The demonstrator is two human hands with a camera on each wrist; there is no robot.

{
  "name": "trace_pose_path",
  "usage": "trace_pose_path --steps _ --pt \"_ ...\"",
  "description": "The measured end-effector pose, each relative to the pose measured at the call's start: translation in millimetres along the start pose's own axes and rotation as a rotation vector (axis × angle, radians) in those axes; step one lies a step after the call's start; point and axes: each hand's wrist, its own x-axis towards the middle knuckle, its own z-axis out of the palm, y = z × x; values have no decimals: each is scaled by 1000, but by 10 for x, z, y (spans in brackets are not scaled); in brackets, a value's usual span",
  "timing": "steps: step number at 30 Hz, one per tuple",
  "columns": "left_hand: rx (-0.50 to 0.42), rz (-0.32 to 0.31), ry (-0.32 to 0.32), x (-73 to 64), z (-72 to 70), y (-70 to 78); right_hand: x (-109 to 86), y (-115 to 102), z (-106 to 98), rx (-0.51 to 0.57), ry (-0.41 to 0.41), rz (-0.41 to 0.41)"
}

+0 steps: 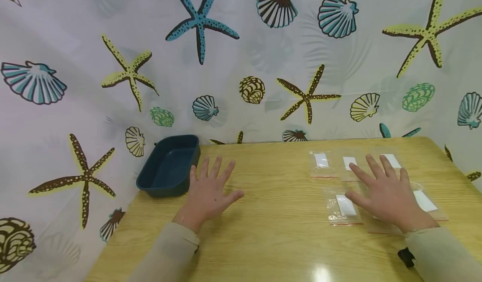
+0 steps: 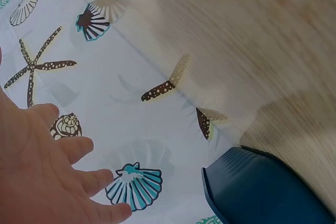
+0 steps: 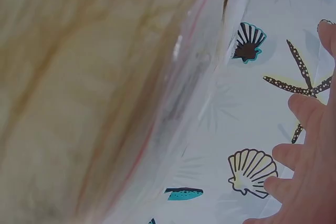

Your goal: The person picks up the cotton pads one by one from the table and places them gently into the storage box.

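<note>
My left hand point(image 1: 209, 193) is spread flat with its fingers straight, beside the dark blue bin point(image 1: 165, 192) at the table's left. Nothing is in it; the left wrist view shows the fingers apart, with the bin point(image 2: 262, 187) at the lower right. On the right side, my right hand point(image 1: 389, 192) is also spread, over several clear zip bags that hold white slips. Part of the lower bags is hidden under it. One bag point(image 1: 333, 219) lies left of its thumb, and another bag point(image 1: 323, 169) lies farther back.
The wooden table point(image 1: 263, 223) meets a white curtain point(image 1: 233, 68) printed with starfish and shells along its back and left edges. A small black item point(image 1: 406, 257) sits at the right sleeve. Light glares off the table's front.
</note>
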Motion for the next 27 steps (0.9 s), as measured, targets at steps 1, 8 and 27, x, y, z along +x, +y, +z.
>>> trace_pose_path --steps 1,8,27 --pt "-1 3 2 0 -3 -3 -1 -2 -8 -4 -2 -1" --pt "16 13 10 -1 -33 -42 6 5 -49 -15 2 -4" --pt "84 -33 -6 -98 -76 -502 -11 -1 -49 -18 -13 -24"
